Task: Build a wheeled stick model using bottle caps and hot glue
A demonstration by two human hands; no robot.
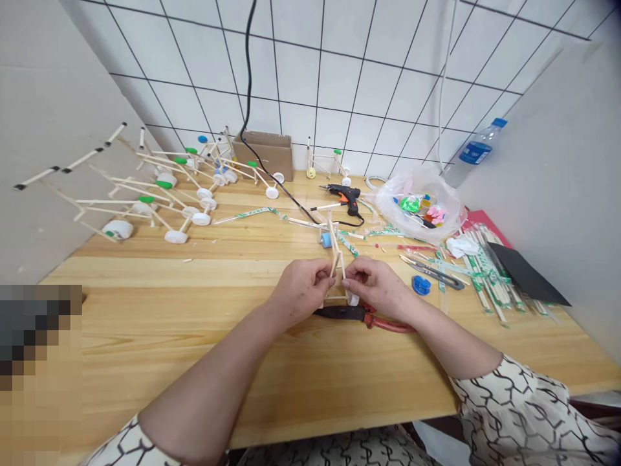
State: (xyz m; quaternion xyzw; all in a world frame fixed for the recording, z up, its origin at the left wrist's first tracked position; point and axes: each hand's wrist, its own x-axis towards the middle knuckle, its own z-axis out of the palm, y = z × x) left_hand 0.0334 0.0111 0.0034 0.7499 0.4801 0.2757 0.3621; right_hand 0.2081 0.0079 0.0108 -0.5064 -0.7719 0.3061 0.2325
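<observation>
Between my two hands stands a small stick-built tricycle model [336, 251], with a blue bottle-cap wheel [325, 240] at its far end and a white wheel [354, 299] at the near right. My left hand [305, 285] pinches the frame's left side with thumb and forefinger. On the right side, my right hand [371, 279] pinches a stick of the same frame. Fingers cover part of the joints there. Just in front of the model lies a pair of pliers [388, 322] with red handles and dark jaws, partly under my right wrist.
Several finished stick models [165, 185] crowd the left back, near a cardboard box [272, 155]. Behind my hands lies a black glue gun [343, 194] with its cord. To the right are a plastic bag [422, 207], scissors [436, 272], a blue cap [421, 285] and wrapped chopsticks [490, 272].
</observation>
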